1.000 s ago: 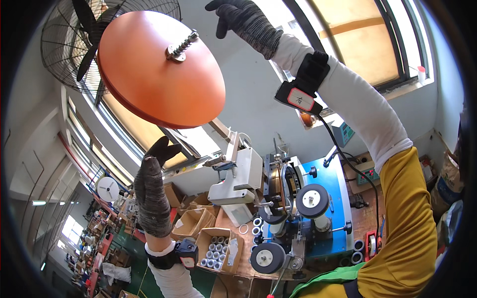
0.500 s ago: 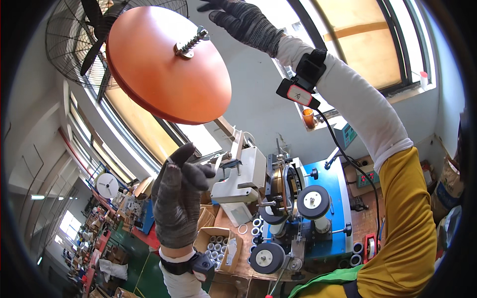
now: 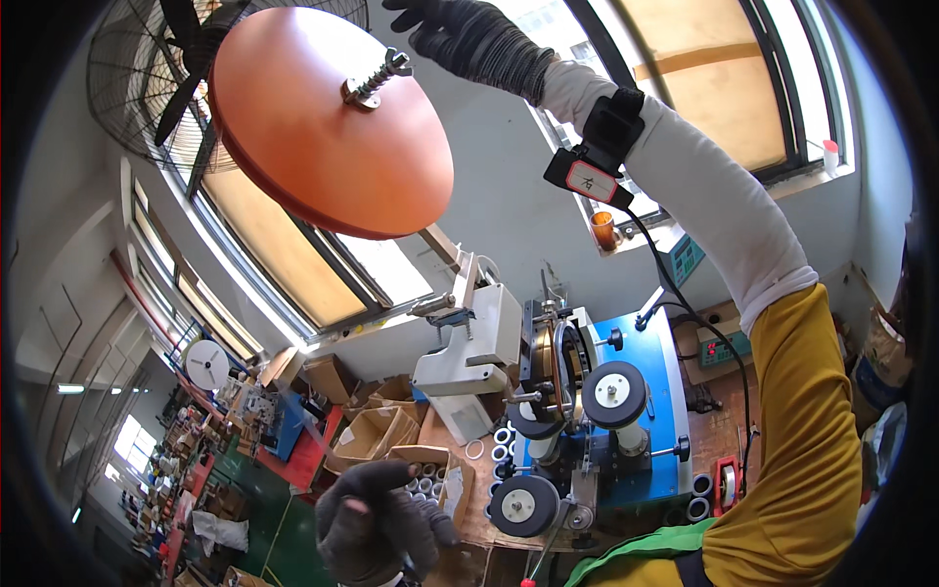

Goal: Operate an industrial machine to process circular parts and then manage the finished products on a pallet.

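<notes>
My right hand (image 3: 474,41), in a dark striped knit glove, is raised at the top edge, right of a large orange disc (image 3: 328,127). Its visible fingers stretch leftward and apart; the picture's edge cuts off part of it. A spring-loaded bolt with a wing nut (image 3: 375,82) stands out of the disc's face. Low down, my left hand (image 3: 377,533), in a dark grey glove, has its fingers curled inward. Whatever it may hold is too small to make out. Just behind it stands a cardboard box (image 3: 456,489) with several white-rimmed rings (image 3: 426,486).
A winding machine with black rubber rollers (image 3: 614,391) sits on a blue base (image 3: 667,430) on the wooden bench. Left of it is a beige machine head (image 3: 479,342). A caged fan (image 3: 122,88) is behind the disc. A black cable (image 3: 685,303) hangs from my right wrist.
My left hand has dropped from beside the beige machine head to the lower edge, in front of the box of rings. My right hand has shifted slightly up and left.
</notes>
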The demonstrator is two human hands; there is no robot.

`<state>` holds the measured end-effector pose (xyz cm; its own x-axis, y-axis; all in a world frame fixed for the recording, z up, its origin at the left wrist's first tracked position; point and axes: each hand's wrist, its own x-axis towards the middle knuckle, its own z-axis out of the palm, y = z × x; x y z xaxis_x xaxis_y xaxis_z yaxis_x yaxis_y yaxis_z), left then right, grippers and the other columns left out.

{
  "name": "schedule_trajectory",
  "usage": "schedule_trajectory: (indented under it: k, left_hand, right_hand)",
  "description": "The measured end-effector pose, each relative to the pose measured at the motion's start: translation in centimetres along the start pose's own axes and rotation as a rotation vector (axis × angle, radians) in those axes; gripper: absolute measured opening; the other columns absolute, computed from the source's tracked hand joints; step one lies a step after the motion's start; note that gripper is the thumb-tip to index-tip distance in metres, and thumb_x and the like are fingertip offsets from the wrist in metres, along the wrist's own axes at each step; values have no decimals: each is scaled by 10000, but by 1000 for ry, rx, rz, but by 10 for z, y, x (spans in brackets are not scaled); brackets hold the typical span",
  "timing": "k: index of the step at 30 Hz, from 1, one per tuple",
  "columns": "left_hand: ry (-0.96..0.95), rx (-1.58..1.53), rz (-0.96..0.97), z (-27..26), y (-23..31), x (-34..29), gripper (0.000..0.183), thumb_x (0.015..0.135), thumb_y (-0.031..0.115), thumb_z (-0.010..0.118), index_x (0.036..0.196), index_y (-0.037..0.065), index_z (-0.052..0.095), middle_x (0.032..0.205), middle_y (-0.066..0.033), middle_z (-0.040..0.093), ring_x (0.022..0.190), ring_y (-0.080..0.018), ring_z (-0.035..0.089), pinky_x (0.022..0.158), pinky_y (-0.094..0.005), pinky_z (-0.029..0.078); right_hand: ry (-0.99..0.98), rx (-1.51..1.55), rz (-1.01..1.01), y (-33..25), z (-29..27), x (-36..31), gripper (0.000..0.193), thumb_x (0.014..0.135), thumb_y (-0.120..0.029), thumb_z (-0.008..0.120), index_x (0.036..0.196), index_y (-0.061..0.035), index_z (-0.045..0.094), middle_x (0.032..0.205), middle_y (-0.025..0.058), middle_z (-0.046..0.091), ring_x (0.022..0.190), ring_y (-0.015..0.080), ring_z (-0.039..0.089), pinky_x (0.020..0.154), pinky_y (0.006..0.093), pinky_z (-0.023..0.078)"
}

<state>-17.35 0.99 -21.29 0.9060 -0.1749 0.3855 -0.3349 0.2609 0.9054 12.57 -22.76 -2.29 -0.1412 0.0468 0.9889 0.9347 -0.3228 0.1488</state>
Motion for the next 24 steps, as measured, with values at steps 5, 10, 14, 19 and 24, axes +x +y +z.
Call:
schedule_trajectory:
  k: [5,10,14,19,24]
  left_hand:
    - [55,-21,0,-19,-41,13,322,901,222,457,1063,-51,513,590,-92,546,444,-167,517,643,-367,488]
    - [137,127,51,-25,-69,17,280,895,203,484,1040,-33,527,523,-41,506,446,-120,496,657,-339,484]
    - [224,272,184,-26,-89,25,280,874,245,519,994,-7,541,516,-59,507,414,-129,478,574,-303,474]
    - [214,219,95,-28,-101,33,272,872,229,524,991,-15,542,527,-62,517,444,-138,509,639,-316,490]
    - [221,232,95,-25,-114,30,212,890,173,492,975,-13,549,547,-58,532,487,-129,524,631,-318,486]
  right_hand:
    - [-58,-138,388,0,13,9,478,757,-437,570,1055,-63,567,833,92,642,796,199,616,733,291,477]
    - [-431,-73,485,-7,-1,17,479,751,-415,600,1079,-69,562,720,53,632,660,148,609,693,287,485]
    - [-298,21,562,10,-1,7,497,735,-364,636,1143,-103,526,748,73,630,700,154,613,717,294,485]
    - [-293,-334,7,-12,-4,-3,437,753,-355,614,1125,-136,548,967,71,620,884,229,593,800,319,460]
    - [-208,-317,-88,-3,0,-1,386,798,-401,555,1018,-89,607,880,71,637,772,202,612,683,306,486]
